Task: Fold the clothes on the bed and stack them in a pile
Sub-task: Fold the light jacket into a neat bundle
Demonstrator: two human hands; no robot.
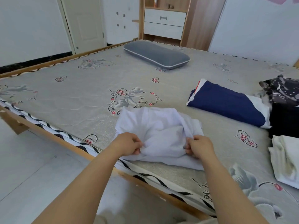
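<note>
White garment lies bunched at near edge of bed, between both hands. Left hand pinches near-left fold, fingers curled on cloth; right hand pinches near-right fold likewise. Navy folded item well apart to right; dark patterned cloth and cream garment at far right. Risk: cloth crumpled, layers caught together, so pull may drag uneven fold or slide hem off edge. Long axis roughly left-right; which end is collar, cannot tell.

White garment – rumpled, half-bunched, near bed's front edge
</note>
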